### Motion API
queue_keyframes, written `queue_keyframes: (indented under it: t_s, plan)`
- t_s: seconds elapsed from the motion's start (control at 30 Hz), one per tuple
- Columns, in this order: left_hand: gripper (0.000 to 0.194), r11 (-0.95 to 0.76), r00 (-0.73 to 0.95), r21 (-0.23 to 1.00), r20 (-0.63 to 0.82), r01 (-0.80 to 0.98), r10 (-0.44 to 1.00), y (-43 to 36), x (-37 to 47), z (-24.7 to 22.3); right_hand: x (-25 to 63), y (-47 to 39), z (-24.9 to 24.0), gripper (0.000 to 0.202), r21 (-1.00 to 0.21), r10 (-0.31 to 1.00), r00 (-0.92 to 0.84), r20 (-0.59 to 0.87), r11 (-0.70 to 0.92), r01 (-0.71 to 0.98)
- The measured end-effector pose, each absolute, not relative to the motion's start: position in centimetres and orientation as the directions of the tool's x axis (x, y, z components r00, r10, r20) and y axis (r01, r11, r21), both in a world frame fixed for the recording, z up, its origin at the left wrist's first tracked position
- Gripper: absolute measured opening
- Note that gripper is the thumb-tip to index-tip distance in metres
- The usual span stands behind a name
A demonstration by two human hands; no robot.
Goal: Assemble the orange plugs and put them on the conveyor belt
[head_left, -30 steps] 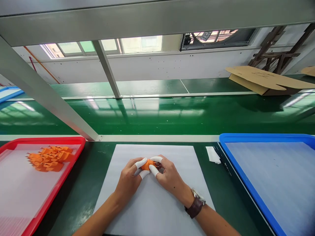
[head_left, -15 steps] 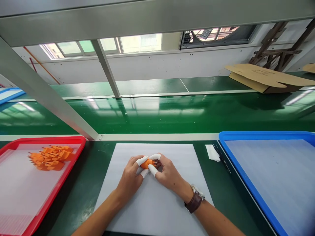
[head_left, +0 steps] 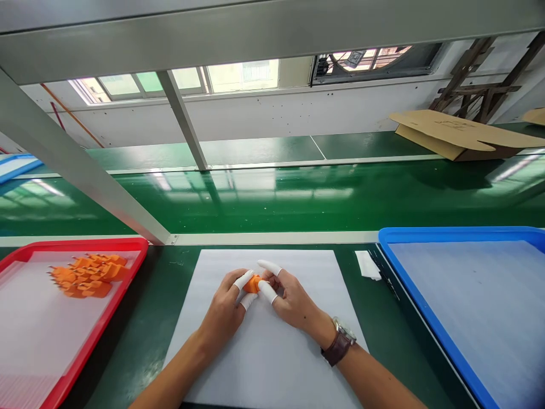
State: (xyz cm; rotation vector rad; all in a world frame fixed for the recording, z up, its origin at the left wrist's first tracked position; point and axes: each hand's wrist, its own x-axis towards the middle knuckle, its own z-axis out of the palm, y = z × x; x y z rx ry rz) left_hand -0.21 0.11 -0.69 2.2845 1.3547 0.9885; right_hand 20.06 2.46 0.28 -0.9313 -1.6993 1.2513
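Note:
A small orange plastic part (head_left: pixel 252 283) is held above the white sheet (head_left: pixel 264 358) in the middle of the bench. My left hand (head_left: pixel 227 302) pinches its left side between thumb and forefinger, both wearing white finger cots. On the other side, my right hand (head_left: pixel 289 298) has its cotted thumb against the part, with the forefinger raised off it and the other fingers curled behind. The part's right end is mostly covered by my right fingers. Similar orange parts (head_left: pixel 87 276) with thin dark pins lie in a group on the red tray (head_left: pixel 104 335) to the left.
At the right is a blue tray (head_left: pixel 434 318) lined with a pale sheet. A white paper scrap (head_left: pixel 368 265) lies beside it. Behind the bench runs a glossy green surface (head_left: pixel 272 199), with flattened cardboard (head_left: pixel 451 133) at the back right. A slanted metal post (head_left: pixel 97 176) rises at the left.
My right forefinger has lifted off the orange part, while the right thumb stays near it. The left hand keeps its pinch almost in the same place.

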Motion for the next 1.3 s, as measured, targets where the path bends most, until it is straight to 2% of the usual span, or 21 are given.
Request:
queue_keyframes:
  t_s: [0.1, 0.17, 0.27, 0.4, 0.53, 0.73, 0.87, 1.0, 1.13, 1.3]
  plan:
    - [0.055, -0.497, 0.308, 0.555, 0.403, 0.666, 0.862, 0.1, -0.3, -0.7, 20.1, 2.7, -0.2, 0.038, -0.994, 0.933, -0.347, 0.099, 0.111, 0.014]
    - [0.055, -0.470, 0.277, 0.555, 0.398, 0.686, 0.874, 0.1, -0.5, -0.5, 20.0, 2.9, -0.4, 0.035, -0.997, 0.940, -0.334, 0.074, 0.082, 0.009]
    - [0.052, -0.406, 0.215, 0.578, 0.372, 0.708, 0.903, 0.3, -0.9, -0.1, 19.8, 2.9, -0.5, 0.030, -0.994, 0.948, -0.306, 0.085, 0.103, 0.042]
    - [0.053, -0.285, 0.133, 0.667, 0.270, 0.689, 0.954, 0.7, -1.3, 0.3, 19.4, 2.8, -0.5, 0.023, -0.990, 0.954, -0.283, 0.101, 0.124, 0.063]
    - [0.050, -0.270, 0.118, 0.714, 0.256, 0.646, 0.960, 0.7, -1.2, 0.4, 19.2, 2.7, -0.5, 0.011, -0.982, 0.951, -0.287, 0.112, 0.151, 0.115]
    - [0.036, -0.215, 0.053, 0.770, 0.230, 0.600, 0.972, 0.7, -1.2, 1.3, 19.0, 2.4, -0.8, 0.018, -0.965, 0.922, -0.351, 0.166, 0.225, 0.134]
    - [0.033, -0.111, -0.117, 0.815, 0.214, 0.568, 0.970, 0.9, -2.4, 3.0, 18.9, 2.4, -1.0, 0.025, -0.951, 0.914, -0.364, 0.177, 0.254, 0.174]
    - [0.045, -0.070, -0.298, 0.856, 0.253, 0.512, 0.921, 0.0, -5.1, 5.3, 18.9, 2.3, -1.0, 0.031, -0.932, 0.902, -0.381, 0.206, 0.299, 0.203]
    - [0.051, -0.045, -0.452, 0.847, 0.327, 0.530, 0.830, -1.7, -10.1, 8.6, 19.1, 1.9, -1.0, 0.032, -0.911, 0.894, -0.390, 0.220, 0.331, 0.245]
    - [0.053, 0.052, -0.709, 0.821, 0.457, 0.568, 0.537, -3.3, -21.0, 11.8, 19.4, 1.8, -1.1, 0.032, -0.895, 0.888, -0.413, 0.202, 0.339, 0.291]
